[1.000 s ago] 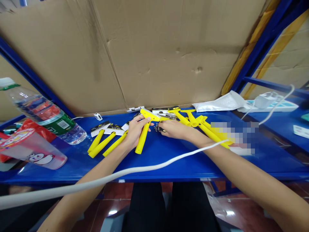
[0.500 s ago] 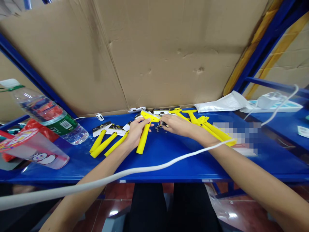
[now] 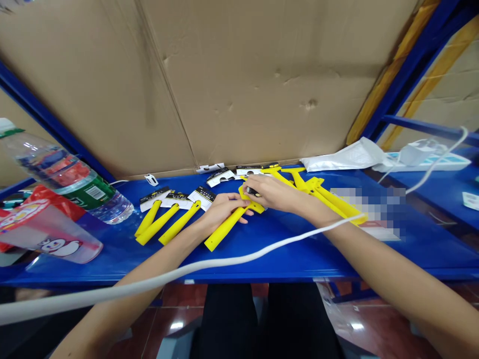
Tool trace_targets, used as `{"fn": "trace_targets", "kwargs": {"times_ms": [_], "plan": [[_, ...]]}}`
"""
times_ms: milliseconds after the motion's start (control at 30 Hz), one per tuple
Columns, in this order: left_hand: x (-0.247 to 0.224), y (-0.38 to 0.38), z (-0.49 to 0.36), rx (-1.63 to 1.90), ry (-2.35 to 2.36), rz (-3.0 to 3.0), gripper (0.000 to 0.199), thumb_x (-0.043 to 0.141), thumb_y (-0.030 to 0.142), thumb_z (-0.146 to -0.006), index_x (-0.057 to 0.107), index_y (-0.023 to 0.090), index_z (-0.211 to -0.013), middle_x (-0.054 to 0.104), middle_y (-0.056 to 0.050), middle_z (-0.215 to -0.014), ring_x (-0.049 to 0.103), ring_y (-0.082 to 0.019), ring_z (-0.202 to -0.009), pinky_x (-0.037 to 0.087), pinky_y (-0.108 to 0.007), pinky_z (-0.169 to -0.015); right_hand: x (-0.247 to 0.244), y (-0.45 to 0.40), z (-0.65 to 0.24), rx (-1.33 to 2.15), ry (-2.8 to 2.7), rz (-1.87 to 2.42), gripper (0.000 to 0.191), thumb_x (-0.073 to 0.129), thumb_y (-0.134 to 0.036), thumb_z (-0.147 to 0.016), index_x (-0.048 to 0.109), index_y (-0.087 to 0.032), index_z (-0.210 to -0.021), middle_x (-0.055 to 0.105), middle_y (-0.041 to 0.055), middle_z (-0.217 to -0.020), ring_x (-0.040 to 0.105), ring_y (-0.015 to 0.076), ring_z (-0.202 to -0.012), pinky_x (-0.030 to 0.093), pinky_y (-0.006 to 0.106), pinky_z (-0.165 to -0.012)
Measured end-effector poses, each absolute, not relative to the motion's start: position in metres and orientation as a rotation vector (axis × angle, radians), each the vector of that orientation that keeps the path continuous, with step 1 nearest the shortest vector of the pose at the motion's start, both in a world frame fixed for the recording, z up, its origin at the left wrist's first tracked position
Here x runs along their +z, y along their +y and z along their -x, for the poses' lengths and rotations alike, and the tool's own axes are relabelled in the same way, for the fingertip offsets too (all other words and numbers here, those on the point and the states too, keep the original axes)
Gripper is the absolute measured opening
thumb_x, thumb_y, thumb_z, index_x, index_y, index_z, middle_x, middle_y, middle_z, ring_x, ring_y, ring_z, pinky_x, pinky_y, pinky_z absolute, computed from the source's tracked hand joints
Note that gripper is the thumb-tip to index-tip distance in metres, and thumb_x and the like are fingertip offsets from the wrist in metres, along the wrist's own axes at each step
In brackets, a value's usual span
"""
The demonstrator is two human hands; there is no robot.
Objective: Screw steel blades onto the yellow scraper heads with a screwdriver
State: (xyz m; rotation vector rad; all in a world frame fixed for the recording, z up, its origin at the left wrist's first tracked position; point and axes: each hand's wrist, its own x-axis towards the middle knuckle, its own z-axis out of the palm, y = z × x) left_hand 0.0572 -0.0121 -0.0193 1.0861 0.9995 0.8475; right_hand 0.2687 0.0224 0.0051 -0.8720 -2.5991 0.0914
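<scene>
My left hand is closed around a yellow T-shaped plastic scraper, whose handle slants down to the left. Over the scraper's wide head, my right hand grips a small dark tool; most of it is hidden in the fingers, so its kind cannot be made out. Left of my left hand lie several yellow handles with black-and-white cards at their upper ends. More yellow scrapers are piled beyond my right hand, partly covered by the forearm.
A water bottle and a plastic cup stand at the left. A white cable crosses in front of both forearms. At the back right are a white pouch and a power strip. Cardboard walls the blue table's rear.
The scraper has turned and come lower, its head now tilted down to the right. My right hand with the dark tool has moved over that head. Small metal pieces seen earlier are now hidden.
</scene>
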Motion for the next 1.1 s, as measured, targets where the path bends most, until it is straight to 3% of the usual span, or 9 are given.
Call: {"fn": "trace_targets", "kwargs": {"times_ms": [500,800,1100], "plan": [[-0.018,-0.01,-0.056,0.755,0.964,-1.053,0.016,0.087,0.018,-0.083,0.079,0.011,-0.093,0.083,-0.018,-0.097,0.08,-0.024,-0.082,0.063,-0.025,-0.053,0.014,0.019,-0.269,0.306,-2.443,0.806,0.015,0.064,-0.027,-0.104,0.075,-0.018,-0.108,0.079,0.0095,-0.109,0.071,0.0226,-0.098,0.049,0.033,-0.089],[-0.021,-0.005,-0.054,0.914,0.979,-0.981,0.01,0.085,0.017,-0.083,0.08,0.012,-0.091,0.083,-0.016,-0.099,0.08,-0.022,-0.082,0.063,-0.024,-0.056,0.025,0.017,-0.273,0.561,-2.329,0.867,0.018,0.077,-0.036,-0.093,0.078,-0.02,-0.101,0.082,0.0053,-0.099,0.073,0.021,-0.089,0.049,0.031,-0.083],[-0.022,-0.003,-0.052,0.959,1.011,-0.966,0.014,0.088,0.021,-0.08,0.079,0.013,-0.087,0.082,-0.015,-0.096,0.079,-0.023,-0.085,0.063,-0.025,-0.06,0.015,0.028,-0.275,0.649,-2.305,0.845,0.022,0.078,-0.04,-0.091,0.078,-0.021,-0.1,0.081,0.0059,-0.102,0.073,0.0234,-0.096,0.05,0.034,-0.09]]}}
